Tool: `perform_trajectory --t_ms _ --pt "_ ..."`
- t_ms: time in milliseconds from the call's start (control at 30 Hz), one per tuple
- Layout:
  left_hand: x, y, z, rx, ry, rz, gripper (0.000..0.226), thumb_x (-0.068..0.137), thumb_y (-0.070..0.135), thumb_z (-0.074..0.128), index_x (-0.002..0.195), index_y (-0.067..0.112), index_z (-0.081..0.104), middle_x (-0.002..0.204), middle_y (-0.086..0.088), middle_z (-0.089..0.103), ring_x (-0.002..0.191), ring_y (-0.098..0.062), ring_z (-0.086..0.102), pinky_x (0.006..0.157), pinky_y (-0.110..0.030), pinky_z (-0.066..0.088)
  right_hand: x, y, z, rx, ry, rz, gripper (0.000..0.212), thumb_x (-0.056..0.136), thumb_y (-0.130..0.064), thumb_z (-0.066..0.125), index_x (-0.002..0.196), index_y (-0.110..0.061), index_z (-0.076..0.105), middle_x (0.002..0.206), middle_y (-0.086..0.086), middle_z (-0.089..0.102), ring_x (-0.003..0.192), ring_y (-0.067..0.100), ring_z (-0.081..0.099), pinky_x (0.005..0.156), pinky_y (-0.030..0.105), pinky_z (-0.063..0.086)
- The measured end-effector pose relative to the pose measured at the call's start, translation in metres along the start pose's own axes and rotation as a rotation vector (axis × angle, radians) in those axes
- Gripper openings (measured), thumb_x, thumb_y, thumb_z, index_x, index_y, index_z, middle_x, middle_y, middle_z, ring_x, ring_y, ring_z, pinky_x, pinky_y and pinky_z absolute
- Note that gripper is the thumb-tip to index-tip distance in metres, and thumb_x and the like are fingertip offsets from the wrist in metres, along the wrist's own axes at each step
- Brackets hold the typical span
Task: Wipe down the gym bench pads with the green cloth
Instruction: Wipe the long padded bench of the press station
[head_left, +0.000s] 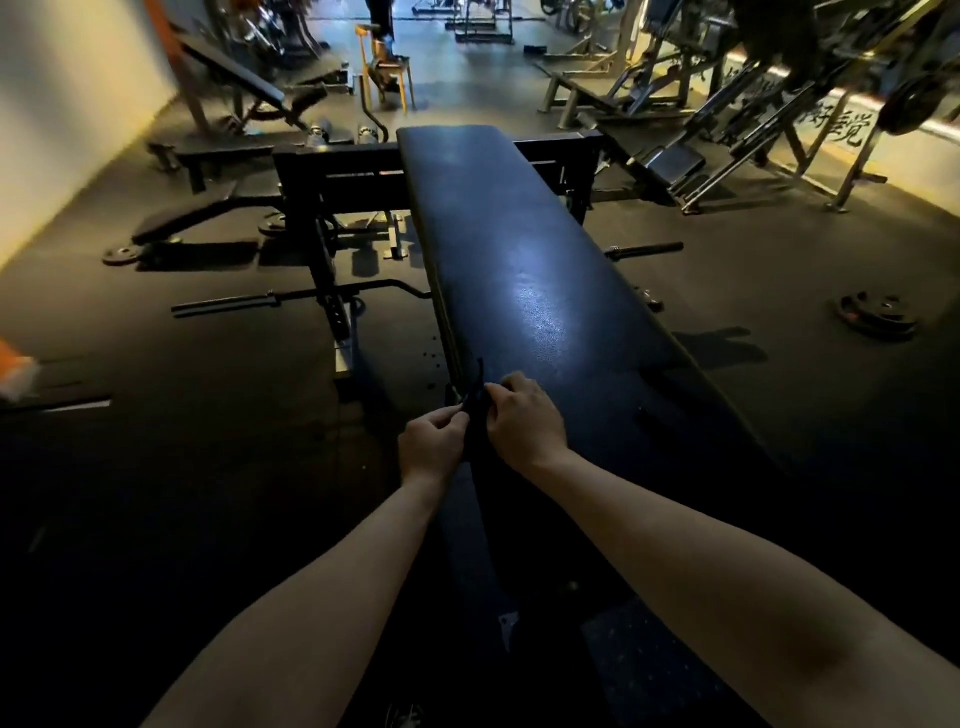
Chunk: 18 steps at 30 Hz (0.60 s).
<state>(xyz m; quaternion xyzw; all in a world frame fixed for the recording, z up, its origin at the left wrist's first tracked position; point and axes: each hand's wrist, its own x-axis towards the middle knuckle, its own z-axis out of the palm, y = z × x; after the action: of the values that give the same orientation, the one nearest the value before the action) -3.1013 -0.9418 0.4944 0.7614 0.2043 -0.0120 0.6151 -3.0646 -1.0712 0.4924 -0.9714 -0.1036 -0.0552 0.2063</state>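
Observation:
A long black bench pad (519, 249) runs away from me in the middle of the view, with a pale sheen on its surface. At its near left corner both hands hold a dark cloth (475, 402), which looks almost black in the dim light. My left hand (431, 441) pinches the cloth from the left. My right hand (524, 421) grips it from the right, over the pad's edge. A strip of the cloth sticks up between the hands; the rest hangs down in shadow.
The bench's black frame (337, 176) stands to the left, with a barbell (291, 301) on the floor beside it. A weight plate (875, 314) lies on the right floor. Another bench (234, 67), a wooden chair (387, 65) and machines (779, 104) stand farther back.

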Motion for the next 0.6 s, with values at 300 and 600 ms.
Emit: perform_trajectory --t_ms 300,600 --pt "-0.058 -0.014 0.005 -0.032 0.158 0.038 0.026 0.096 0.028 0.059 0.077 0.020 0.075 0.074 0.002 0.070 0.078 -0.019 0.066 0.072 -0.032 0.050 -0.017 0.001 0.002 0.054 0.052 -0.039 0.029 0.092 -0.016 0.049 0.115 -0.011 0.066 0.122 0.011 0.060 0.118 0.030 0.053 0.101 0.039 0.038" --pt "0.016 0.018 0.015 -0.340 0.089 -0.018 0.041 0.100 0.020 0.051 0.138 0.025 0.036 0.135 -0.009 0.050 0.118 -0.025 0.054 0.103 -0.038 0.045 -0.017 -0.001 0.005 0.051 0.096 -0.009 0.030 0.089 -0.020 0.056 0.115 -0.013 0.068 0.131 0.008 0.060 0.126 0.027 0.051 0.105 0.036 0.038"
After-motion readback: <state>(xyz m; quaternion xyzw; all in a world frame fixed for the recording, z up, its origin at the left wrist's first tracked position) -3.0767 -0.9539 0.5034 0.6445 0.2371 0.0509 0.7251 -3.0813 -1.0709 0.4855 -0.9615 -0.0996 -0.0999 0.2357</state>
